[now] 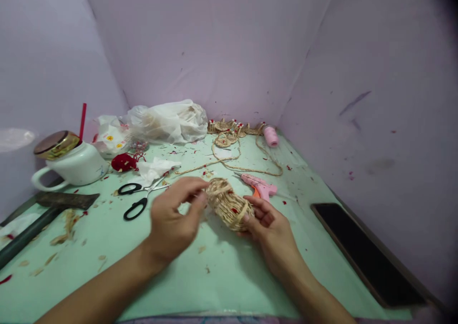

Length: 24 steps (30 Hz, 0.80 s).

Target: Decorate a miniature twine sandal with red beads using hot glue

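Observation:
A thick bundle of twisted straw rope (229, 205), with a few red bits on it, is held just above the table. Around its right end close the fingers and thumb of my right hand (274, 226). My left hand (179, 214) pinches at the bundle's upper left end with thumb and forefinger; the exact strand between the fingertips is hard to make out. Right behind the bundle lies a pink glue gun (259, 185) with an orange trigger. Black-handled scissors (138, 202) lie open to the left of my left hand.
On the left are a hammer (67, 201), a white mug (82, 164) with a gold-rimmed lid, and red yarn (124, 162). Plastic bags (171, 121), woven straw pieces (225, 138) and a pink spool (271, 136) stand along the back. A dark phone-like slab (365, 252) lies right.

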{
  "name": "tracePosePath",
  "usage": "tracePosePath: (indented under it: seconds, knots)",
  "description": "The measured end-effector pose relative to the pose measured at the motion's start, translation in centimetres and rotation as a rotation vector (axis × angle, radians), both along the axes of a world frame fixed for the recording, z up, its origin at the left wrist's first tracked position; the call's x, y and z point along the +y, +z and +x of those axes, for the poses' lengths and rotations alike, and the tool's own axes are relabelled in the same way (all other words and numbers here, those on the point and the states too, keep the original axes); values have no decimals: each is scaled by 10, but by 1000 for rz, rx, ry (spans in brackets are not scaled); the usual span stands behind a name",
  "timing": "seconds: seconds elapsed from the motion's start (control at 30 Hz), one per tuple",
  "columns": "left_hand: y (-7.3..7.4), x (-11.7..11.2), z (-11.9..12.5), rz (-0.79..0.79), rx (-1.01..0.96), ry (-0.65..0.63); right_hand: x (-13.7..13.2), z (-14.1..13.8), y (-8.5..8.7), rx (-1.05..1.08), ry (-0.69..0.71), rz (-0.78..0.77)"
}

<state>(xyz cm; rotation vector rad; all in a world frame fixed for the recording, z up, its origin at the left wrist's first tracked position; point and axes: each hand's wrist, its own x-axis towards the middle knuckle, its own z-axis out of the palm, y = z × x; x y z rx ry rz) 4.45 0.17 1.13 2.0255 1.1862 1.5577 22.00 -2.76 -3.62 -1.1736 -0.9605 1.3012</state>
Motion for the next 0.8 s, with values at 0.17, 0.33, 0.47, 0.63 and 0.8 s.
tracePosePath:
  seconds: [0.17, 0.33, 0.47, 0.63, 0.8]
  knots:
    - [-6, 5, -6, -587, 39, -80, -2, -16, 7, 361, 0, -219]
    - [-34, -1, 1, -669, 259, -226, -6, -15, 5, -99, 174, -261]
    - [-38, -3, 2, -542, 401, -186, -2, 2, -3, -595, 101, -64]
    - [-33, -1, 3, -530, 482, -197, 2, 9, -10, -631, 105, -46]
    - [-35, 0, 4, -502, 515, -210, 3, 4, -10, -575, 74, -89]
